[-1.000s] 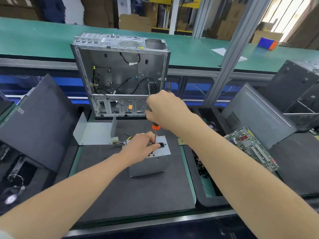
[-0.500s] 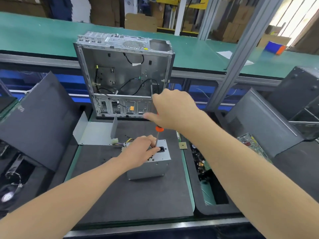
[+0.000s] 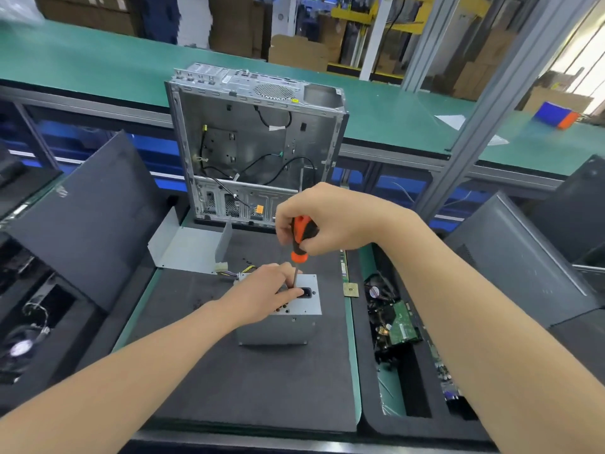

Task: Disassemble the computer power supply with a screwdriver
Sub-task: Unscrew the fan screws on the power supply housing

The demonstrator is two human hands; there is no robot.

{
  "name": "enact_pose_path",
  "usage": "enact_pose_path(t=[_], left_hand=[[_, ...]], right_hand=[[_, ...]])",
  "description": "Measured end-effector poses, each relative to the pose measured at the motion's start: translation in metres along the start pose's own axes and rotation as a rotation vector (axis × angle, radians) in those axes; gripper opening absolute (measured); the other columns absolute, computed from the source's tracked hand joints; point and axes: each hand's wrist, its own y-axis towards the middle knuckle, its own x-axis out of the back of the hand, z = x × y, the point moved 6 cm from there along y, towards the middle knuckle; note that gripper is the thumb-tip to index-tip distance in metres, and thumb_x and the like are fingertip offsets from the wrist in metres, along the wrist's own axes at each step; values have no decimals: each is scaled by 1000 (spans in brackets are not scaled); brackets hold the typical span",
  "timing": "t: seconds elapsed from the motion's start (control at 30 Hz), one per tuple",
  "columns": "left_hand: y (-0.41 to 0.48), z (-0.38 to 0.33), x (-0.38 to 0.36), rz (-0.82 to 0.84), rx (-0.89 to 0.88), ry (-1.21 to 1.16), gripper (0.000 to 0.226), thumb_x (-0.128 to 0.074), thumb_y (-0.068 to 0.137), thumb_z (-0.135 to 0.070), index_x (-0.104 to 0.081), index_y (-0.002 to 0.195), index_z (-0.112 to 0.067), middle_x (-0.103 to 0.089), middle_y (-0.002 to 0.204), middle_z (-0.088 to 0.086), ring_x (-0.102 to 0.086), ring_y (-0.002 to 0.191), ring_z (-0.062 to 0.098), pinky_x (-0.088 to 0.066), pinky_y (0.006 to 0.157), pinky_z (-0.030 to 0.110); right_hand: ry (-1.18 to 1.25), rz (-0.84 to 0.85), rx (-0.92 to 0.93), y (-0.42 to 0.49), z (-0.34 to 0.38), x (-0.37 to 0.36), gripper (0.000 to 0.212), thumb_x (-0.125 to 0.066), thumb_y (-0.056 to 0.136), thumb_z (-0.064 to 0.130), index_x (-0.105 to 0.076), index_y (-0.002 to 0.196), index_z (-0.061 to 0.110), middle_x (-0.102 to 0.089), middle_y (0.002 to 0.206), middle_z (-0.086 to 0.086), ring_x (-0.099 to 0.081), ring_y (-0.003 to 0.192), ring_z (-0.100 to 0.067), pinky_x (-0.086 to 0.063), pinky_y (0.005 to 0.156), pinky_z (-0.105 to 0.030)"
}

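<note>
The power supply (image 3: 284,317), a plain grey metal box, stands on the dark padded surface (image 3: 255,388) just in front of the person, its top face with the black socket turned up and a bunch of coloured wires (image 3: 234,271) trailing from its far left side. It looks stiff and fairly heavy for its size, with smooth sheet-metal walls that could slide on the padding and thin edges that may be sharp, so the best hold is probably flat on the top or around the two side walls, well away from the wires. The left hand (image 3: 265,293) lies on that top face with its fingers bent, close against the shaft of the screwdriver (image 3: 299,244); I cannot tell whether it pinches the shaft, grips the box or only presses down. The right hand (image 3: 327,217) is closed around the orange and black handle, holding the tool nearly upright with its tip down beside the socket, likely on a screw hidden by the fingers. Small dark specks on the surface may be loose screws. Beyond lie a bent metal cover (image 3: 190,247) and an open, gutted computer case (image 3: 255,142) standing upright, a small square chip (image 3: 350,290) sits to the right, and a green circuit board (image 3: 404,326) rests in the black tray (image 3: 370,404) further right
</note>
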Motion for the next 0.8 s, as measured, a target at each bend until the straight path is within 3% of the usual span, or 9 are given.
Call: enact_pose_path(t=[0.1,0.2,0.27,0.33,0.43,0.5,0.57,0.7,0.8], left_hand=[[0,-2,-1,-1,8,9,33,-61,103,-40,-42,80,-28,-68,118,4,-62,106,20,-51,93,43],[0,0,0,-28,3,4,31,-62,103,-38,-46,79,-26,-67,105,-6,-58,91,1,-49,80,34],[0,0,0,-39,2,-3,31,-63,103,-37,-47,78,-27,-59,90,-20,-53,83,-8,-39,67,22],[0,0,-1,-37,0,11,30,-63,103,-38,-47,79,-29,-58,85,-16,-52,80,-9,-36,63,18],[-1,-2,0,-25,-14,5,28,-62,102,-43,-42,83,-38,-68,103,-5,-58,88,-1,-48,74,29],[-2,-4,0,-6,-16,-3,23,-62,102,-43,-45,88,-38,-69,115,-1,-62,110,10,-53,88,38],[-4,-5,2,-5,-18,2,17,-61,102,-42,-50,94,-32,-68,115,0,-61,119,15,-52,92,41],[-3,-5,1,-7,-24,4,18,-60,103,-41,-53,97,-26,-68,117,-3,-60,122,14,-52,95,42],[-2,-4,1,-9,-15,15,23,-60,103,-41,-49,89,-27,-67,120,-3,-62,115,15,-53,92,41]], right_hand=[[-41,-104,-46,-1,-2,-3,15,-70,86,21,-65,99,22,-67,87,7,-62,84,-13,-52,69,-31],[-440,-313,-362,-2,-6,-5,42,-55,97,58,-49,91,16,-43,72,0,-51,72,-27,-32,49,-33],[-481,-400,-542,-3,-3,-8,46,-48,101,60,-44,86,17,-33,67,0,-46,65,-28,-22,47,-30],[-419,-424,-582,2,-4,-13,40,-53,103,49,-43,83,16,-35,66,0,-47,63,-28,-24,45,-29],[-353,-403,-507,7,-6,-12,25,-58,101,33,-48,87,15,-43,68,-1,-53,66,-29,-25,45,-27],[-223,-342,-394,8,-9,-11,18,-61,97,30,-53,92,15,-54,76,-2,-59,71,-28,-40,48,-30],[-85,-253,-284,4,-13,-7,9,-65,92,24,-59,93,17,-63,83,1,-63,78,-25,-54,60,-37],[-12,-65,-99,-1,-15,0,13,-72,81,17,-68,89,27,-66,88,11,-60,81,-7,-51,68,-27],[11,-20,-47,-3,-11,0,15,-74,78,16,-71,85,29,-65,90,12,-59,86,-3,-49,72,-23]])
